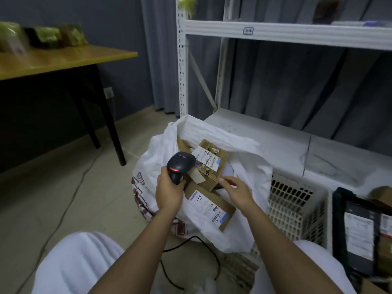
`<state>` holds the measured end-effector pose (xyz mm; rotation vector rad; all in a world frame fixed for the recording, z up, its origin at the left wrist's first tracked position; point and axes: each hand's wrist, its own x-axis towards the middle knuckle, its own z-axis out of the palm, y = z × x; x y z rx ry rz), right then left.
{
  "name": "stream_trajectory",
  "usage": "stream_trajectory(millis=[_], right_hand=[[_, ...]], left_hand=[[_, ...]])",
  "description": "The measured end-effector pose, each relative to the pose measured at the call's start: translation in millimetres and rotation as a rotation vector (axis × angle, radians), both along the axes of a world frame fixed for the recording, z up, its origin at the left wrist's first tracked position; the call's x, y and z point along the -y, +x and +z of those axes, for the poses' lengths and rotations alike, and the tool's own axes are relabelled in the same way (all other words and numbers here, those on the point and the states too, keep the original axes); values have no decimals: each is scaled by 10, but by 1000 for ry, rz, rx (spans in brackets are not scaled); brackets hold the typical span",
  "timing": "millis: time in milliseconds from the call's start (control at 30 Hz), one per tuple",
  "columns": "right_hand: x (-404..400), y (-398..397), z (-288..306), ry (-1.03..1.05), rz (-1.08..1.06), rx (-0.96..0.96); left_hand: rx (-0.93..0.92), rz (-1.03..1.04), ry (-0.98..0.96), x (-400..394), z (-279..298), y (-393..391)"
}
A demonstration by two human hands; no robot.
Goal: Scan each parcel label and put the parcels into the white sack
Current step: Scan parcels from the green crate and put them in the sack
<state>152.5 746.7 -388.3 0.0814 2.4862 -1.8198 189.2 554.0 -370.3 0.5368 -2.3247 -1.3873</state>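
The white sack (246, 158) stands open on the floor in front of me. My left hand (169, 190) grips a black handheld scanner (180, 165) that points at a small brown cardboard parcel (212, 164) with a white label. My right hand (237, 189) holds that parcel by its near corner, above the sack's mouth. A second cardboard parcel (210, 209) with a white label lies inside the sack, below the first. A blue spot shows on the upper parcel beside the scanner head.
A white plastic basket (297, 206) stands right of the sack, and a black crate (343, 230) with labelled parcels is farther right. White metal shelving (275, 32) rises behind. A wooden table (63, 58) stands at left. The scanner's black cable (191, 240) runs over the floor.
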Motion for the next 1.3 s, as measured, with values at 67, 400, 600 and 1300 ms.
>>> stream_trajectory(millis=[67,400,600,1300], right_hand=[[-120,37,-131,-22,-76,-23],[-589,16,-985,358,-193,436],[-552,-56,-1153,99,-396,357],[185,-825,1226,222,-82,-138]], left_hand=[[-13,1,17,-22,-41,-7],[-69,111,107,-25,-76,-18],[-113,161,164,-31,-55,28],[-385,87,441,474,1116,-179]])
